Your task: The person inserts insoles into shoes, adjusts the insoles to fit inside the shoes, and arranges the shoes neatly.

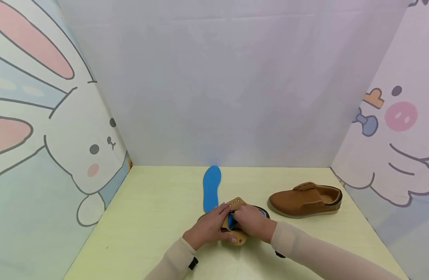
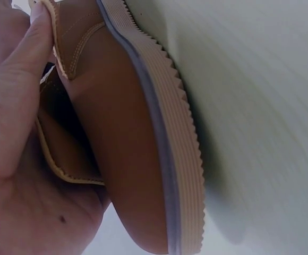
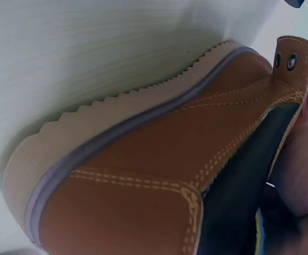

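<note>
Both hands at near table edge, working one tan shoe; blue insole partly inside it

Left hand (image 1: 209, 227) grips the near shoe (image 1: 239, 237) from its left side, fingers curled over the upper and thumb laid flat along the stitched flap edge (left wrist view); right hand (image 1: 251, 221) holds the shoe's opening from the right, fingers bent round the flap with the eyelets, fingertips hidden inside. Blue insole (image 1: 231, 220) shows only as a strip between the two hands, tucked into the shoe mouth. Shoe sits on the pale yellow table (image 1: 148, 217), ridged sole touching the surface in both wrist views. Second blue insole (image 1: 211, 188) lies flat just behind the hands. Second tan shoe (image 1: 305, 200) stands upright to the right, well apart from them
</note>
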Demonstrator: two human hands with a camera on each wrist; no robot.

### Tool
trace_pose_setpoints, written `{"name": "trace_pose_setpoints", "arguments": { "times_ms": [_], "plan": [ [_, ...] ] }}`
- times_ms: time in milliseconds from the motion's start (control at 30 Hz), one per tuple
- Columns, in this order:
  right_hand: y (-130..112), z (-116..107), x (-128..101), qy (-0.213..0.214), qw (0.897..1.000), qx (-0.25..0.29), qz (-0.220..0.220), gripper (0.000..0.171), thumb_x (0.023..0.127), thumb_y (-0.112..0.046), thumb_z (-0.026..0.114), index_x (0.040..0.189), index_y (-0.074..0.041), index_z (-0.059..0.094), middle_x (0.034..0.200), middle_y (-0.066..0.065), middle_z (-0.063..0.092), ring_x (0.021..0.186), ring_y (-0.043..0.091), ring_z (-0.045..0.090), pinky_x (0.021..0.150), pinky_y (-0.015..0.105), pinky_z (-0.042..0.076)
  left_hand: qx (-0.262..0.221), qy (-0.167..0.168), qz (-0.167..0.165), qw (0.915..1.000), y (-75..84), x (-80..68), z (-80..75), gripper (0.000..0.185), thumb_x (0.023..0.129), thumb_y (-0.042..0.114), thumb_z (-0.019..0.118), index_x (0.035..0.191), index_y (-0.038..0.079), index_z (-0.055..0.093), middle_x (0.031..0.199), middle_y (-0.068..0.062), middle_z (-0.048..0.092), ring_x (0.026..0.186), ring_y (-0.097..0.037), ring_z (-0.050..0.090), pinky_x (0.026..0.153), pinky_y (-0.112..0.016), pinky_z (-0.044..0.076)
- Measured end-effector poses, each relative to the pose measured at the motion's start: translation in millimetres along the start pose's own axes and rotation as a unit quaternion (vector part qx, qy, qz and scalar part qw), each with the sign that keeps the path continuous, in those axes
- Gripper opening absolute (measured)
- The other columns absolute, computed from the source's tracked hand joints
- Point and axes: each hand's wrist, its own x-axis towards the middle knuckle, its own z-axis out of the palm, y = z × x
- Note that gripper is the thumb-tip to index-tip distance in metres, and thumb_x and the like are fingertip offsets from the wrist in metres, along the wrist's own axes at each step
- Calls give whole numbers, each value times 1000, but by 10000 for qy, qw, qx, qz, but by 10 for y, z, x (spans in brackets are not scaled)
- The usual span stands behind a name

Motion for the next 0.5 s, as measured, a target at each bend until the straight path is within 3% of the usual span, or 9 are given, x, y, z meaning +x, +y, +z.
{"name": "trace_pose_setpoints", "arguments": {
  "times_ms": [133,267,500],
  "plan": [
    [33,-31,-28,61,9992,352,-176,21,91,-11,76,72,-16,70,65,-7,60,62,5,55,59,24,47,-13,33,19,10000,-4,-9,18,105,82,74,63,159,8,34,163,-10,32,148,-29,32,112,-44,41],
    [62,-19,-34,24,9979,538,-355,27,92,-6,73,68,-17,69,61,-12,55,60,1,49,61,21,41,-25,26,13,10000,-1,-9,23,105,83,74,63,159,8,34,163,-10,32,148,-28,32,112,-43,41],
    [82,22,-26,-117,9966,669,-462,26,94,-6,71,72,-19,71,66,-11,61,66,-1,51,65,19,40,16,8,-19,10000,-2,6,9,105,82,74,63,159,8,34,162,-11,32,148,-29,33,111,-44,42]
  ]
}}
